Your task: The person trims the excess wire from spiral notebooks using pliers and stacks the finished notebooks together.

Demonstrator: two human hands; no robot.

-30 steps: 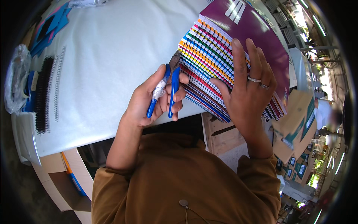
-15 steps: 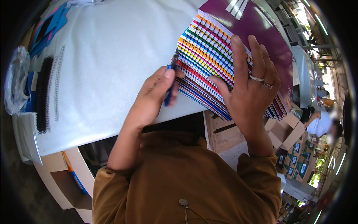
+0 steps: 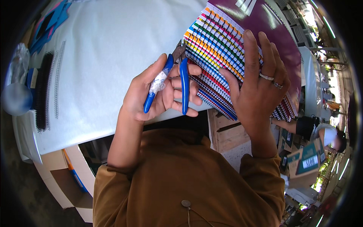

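My left hand (image 3: pixel 138 92) holds a pair of side cutters (image 3: pixel 185 87) with blue handles, one handle wrapped in whitish tape. Their handles are spread apart, and the metal jaws stand at the left edge of a stack of spiral-bound books (image 3: pixel 217 45). The fingers curl around the handles, palm turned up. Spread across the stack, my right hand (image 3: pixel 259 85) rests with fingers stretched and wears two rings. The stack's fanned spines show many coloured bands and dark coils. A glossy purple cover (image 3: pixel 278 49) lies on top at the right.
Black coils (image 3: pixel 43 92) and thin silver coils (image 3: pixel 57 83) lie at the left of the white-covered table (image 3: pixel 109 56). Blue cards (image 3: pixel 51 28) sit at the far left. A cardboard box (image 3: pixel 62 164) stands below. At right, a person (image 3: pixel 327 134) is near a green-and-brown carton (image 3: pixel 306 162).
My left hand has turned palm up, and the cutters' handles have spread apart. The stack and my right hand have shifted slightly right. At right, the person has moved and a carton shows near them.
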